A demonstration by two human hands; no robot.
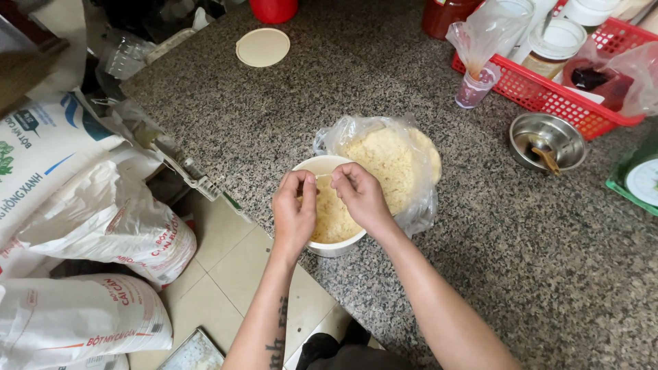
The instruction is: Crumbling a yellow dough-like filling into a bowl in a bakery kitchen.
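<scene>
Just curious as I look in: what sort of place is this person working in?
Probably a kitchen or small food-prep area: a speckled stone counter, large flour-type sacks on the floor, and a red basket of jars beside a white tub of pale crumbs.

Speckled granite counter [356, 75] with tub [334, 248], bag [411, 199], basket [548, 96]

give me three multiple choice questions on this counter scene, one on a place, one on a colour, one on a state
1. Where is the round cream lid?
A. on the white tub
B. on the counter, far from the tub
C. in the basket

2. What colour is the plastic basket?
A. red
B. blue
C. green

3. How is the white tub?
A. lidded
B. empty
C. open, holding yellowish crumbs

Answers: 1 B, the lid lies alone on the granite counter. 2 A, its mesh wall is red. 3 C, crumbs show beneath the left hand and right hand.
</scene>
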